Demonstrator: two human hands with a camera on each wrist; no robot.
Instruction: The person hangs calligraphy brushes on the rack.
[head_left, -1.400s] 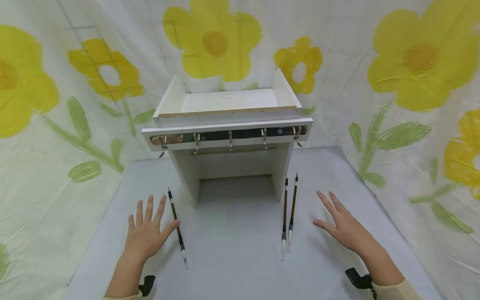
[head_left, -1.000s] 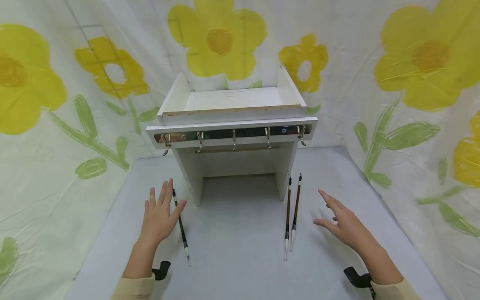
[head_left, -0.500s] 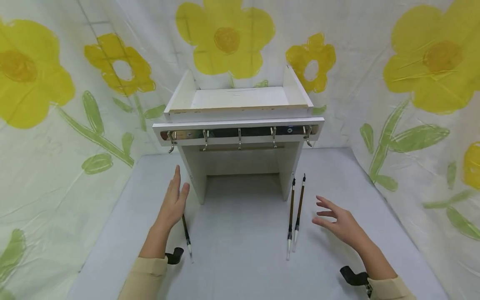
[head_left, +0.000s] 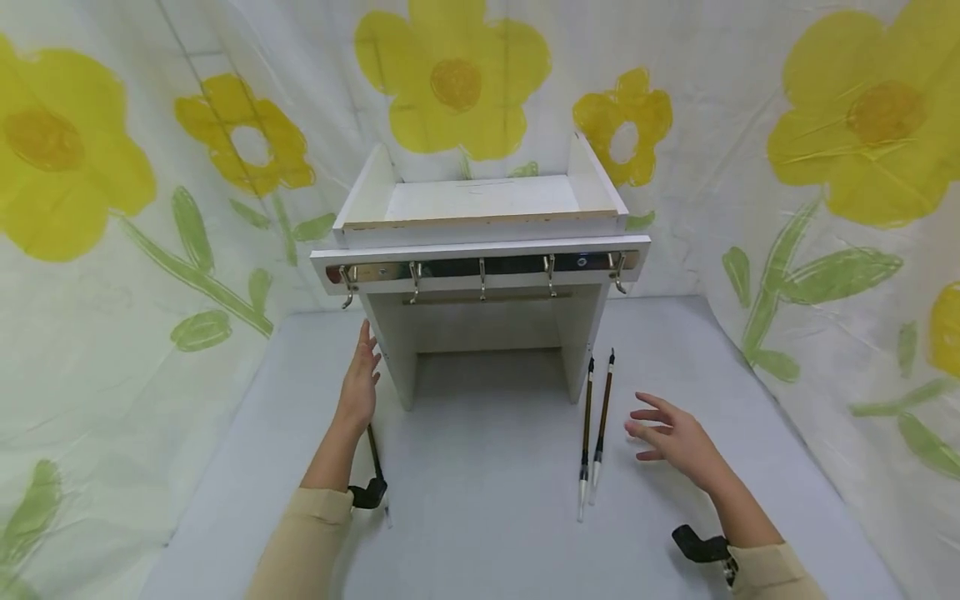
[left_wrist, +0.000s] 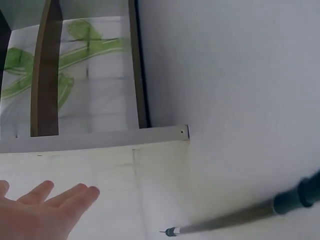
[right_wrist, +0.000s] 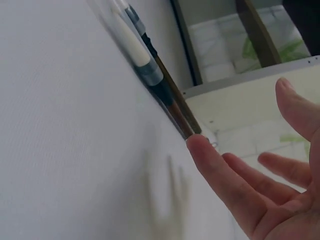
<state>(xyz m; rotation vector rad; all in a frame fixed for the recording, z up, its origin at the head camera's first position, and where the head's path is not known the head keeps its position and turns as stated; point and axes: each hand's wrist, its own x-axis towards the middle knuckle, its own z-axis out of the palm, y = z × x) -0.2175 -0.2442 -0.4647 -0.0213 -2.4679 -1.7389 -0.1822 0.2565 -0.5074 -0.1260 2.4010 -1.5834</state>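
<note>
In the head view my left hand (head_left: pixel 358 387) is beside the left side panel of a white wooden rack (head_left: pixel 480 246), fingers extended and holding nothing. Partly hidden under that wrist lies a calligraphy brush (head_left: pixel 374 450), whose looped end points towards the rack in the left wrist view. My right hand (head_left: pixel 678 437) hovers over the table with loosely bent, spread fingers and nothing in them. To its left lie two more brown-handled calligraphy brushes, an inner one (head_left: pixel 587 425) and an outer one (head_left: pixel 604 408), their clear-capped tips towards me.
Across the rack's front runs a mirrored metal strip (head_left: pixel 513 264) with several hooks. An open tray (head_left: pixel 480 198) forms its top. The table (head_left: pixel 480 517) has a pale cover, and a flower-printed curtain (head_left: pixel 697 133) surrounds it.
My left hand has moved forward and right to the rack's side, turning from palm down to edge-on. My right hand's fingers have bent a little. The view has shifted slightly left.
</note>
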